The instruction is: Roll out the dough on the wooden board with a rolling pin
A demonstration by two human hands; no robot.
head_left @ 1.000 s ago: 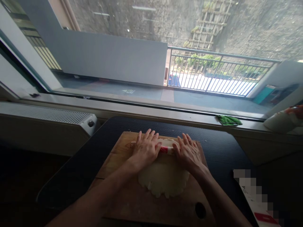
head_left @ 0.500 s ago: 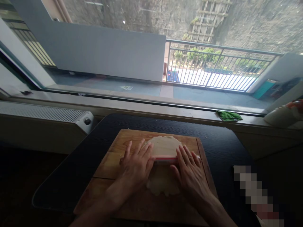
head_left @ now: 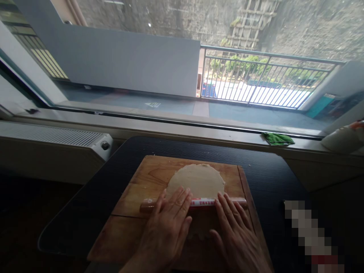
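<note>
Resting left hand (head_left: pixel 167 223) and right hand (head_left: pixel 237 232), both outstretched and unclenched, atop a labelled rolling pin (head_left: pixel 203 203) across flattened dough (head_left: pixel 197 180) on a wooden board (head_left: pixel 152 170).

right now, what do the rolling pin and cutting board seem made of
Rolling pin: probably wood, varnished or film-wrapped; its brown ends carry glossy highlights.
Cutting board: wood, apparently satin-smooth, with visible grain and dark seams.

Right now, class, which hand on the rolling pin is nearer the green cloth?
The right hand; the left hand lies farther from the cloth, on the radiator side.
</note>
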